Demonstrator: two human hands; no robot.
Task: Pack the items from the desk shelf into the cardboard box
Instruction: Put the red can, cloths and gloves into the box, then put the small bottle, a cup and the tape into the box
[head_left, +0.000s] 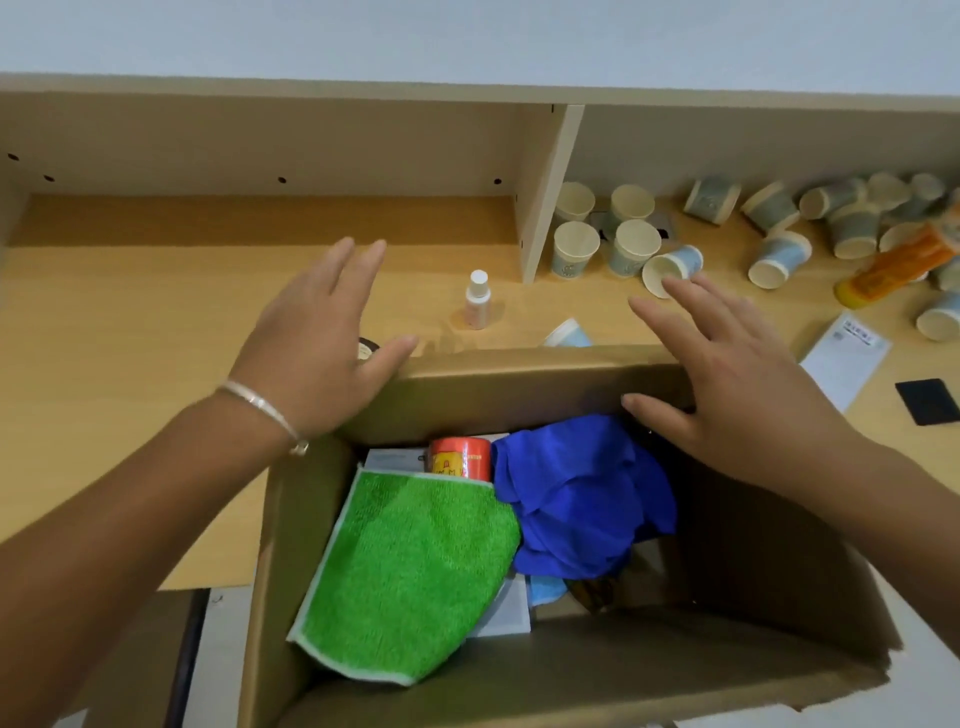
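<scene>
Both hands hold nothing: left hand (317, 343) and right hand (727, 374), fingers spread, hover over the far rim of the cardboard box (519, 374). A small white bottle (477, 300) stands just beyond on the desk (130, 322), near the shelf divider (550, 197).

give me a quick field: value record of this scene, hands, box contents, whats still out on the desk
left hand: left hand open, fingers spread, above the far-left corner of the cardboard box
right hand: right hand open, over the box's far-right edge
in box: green cloth, blue cloth, red can
on desk: small white bottle, paper cups, orange tube
shelf bay on the left: no items visible
</scene>
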